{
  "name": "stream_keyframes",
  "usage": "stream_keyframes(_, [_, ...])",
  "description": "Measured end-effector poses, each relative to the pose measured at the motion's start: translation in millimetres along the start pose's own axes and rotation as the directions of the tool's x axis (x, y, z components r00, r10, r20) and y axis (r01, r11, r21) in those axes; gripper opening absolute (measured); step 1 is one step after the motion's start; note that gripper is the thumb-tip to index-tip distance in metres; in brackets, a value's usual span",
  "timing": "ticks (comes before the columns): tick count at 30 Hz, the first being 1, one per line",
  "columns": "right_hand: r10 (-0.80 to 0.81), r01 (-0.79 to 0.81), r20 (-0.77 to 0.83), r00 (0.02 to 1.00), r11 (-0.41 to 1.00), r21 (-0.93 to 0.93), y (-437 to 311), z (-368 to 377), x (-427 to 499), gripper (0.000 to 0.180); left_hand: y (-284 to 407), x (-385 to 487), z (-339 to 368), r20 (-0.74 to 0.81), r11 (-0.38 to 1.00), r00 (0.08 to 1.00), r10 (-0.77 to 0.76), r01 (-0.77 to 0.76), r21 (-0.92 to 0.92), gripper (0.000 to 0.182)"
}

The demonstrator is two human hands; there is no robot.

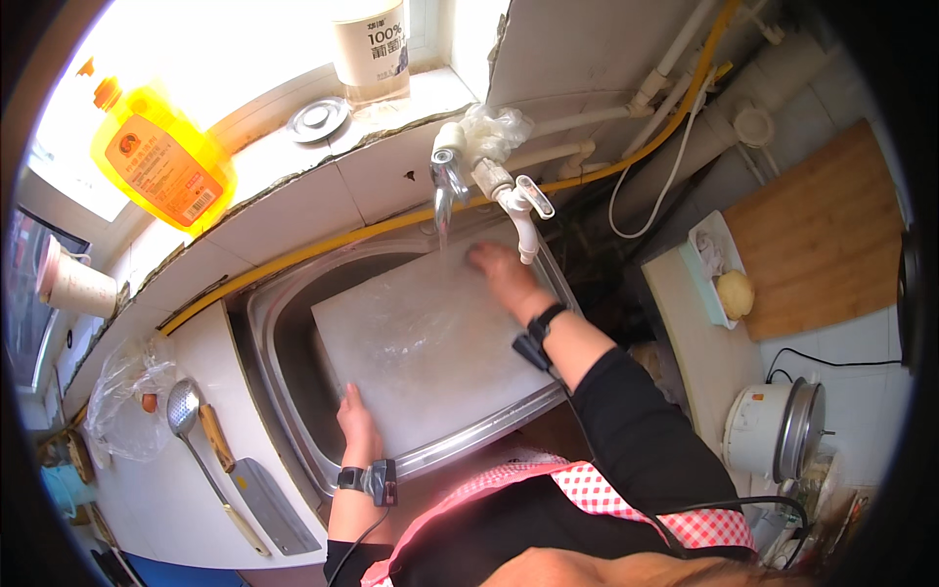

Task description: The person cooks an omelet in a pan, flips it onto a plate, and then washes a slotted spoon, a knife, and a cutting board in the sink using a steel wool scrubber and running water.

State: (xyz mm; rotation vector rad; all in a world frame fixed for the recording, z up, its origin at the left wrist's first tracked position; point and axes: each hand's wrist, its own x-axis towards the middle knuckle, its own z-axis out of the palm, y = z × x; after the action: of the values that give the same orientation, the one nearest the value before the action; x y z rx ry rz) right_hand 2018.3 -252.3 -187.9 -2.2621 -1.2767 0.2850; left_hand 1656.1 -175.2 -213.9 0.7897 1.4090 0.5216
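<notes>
A flat, greyish rectangular board (433,345) lies tilted across the stainless steel sink (301,440), its surface wet and shiny. Water runs from the chrome tap (444,194) onto its far part. My left hand (359,425) grips the board's left edge near the front corner. Over at the far right, my right hand (510,279) rests on the board's surface, its fingertips blurred close to the stream. Whether those fingers hold anything cannot be seen. A strapped device sits on each wrist.
A white plastic tap (522,213) hangs just above my right hand. On the left counter lie a cleaver (275,506), a skimmer (213,469) and a plastic bag (132,411). An orange detergent bottle (165,165) stands on the sill. A wooden board (821,242) leans right.
</notes>
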Motion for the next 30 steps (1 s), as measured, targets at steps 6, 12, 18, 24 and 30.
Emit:
stream_keyframes(6, [-0.035,-0.003,0.121,0.992,0.955,0.297,-63.6,43.4,9.9,0.029,0.6,-5.4,2.5,-0.049,0.999,0.999,0.0,0.002,0.049,0.044])
stream_keyframes(12, [-0.408,0.407,0.19,0.893,0.912,0.048,-36.2,0.6,-22.4,0.026,7.3,-10.5,4.6,-0.006,1.0,1.0,0.012,-0.012,-0.007,0.042])
stream_keyframes(18, [-0.248,0.245,-0.012,0.969,0.963,-0.115,-3.4,-28.6,-53.0,0.031,0.7,-4.1,3.0,-0.017,0.999,1.0,-0.007,0.006,-0.034,0.04])
stream_keyframes(24, [-0.497,0.504,0.112,0.86,0.862,-0.05,-11.4,-30.9,-99.5,0.032,4.7,-3.5,3.2,-0.005,0.999,0.999,-0.048,0.047,-0.007,0.043])
stream_keyframes(30, [0.003,-0.004,0.025,1.0,1.0,0.025,9.4,-28.9,-24.4,0.031,6.8,-10.5,5.7,-0.021,0.998,0.998,-0.052,0.052,0.023,0.045])
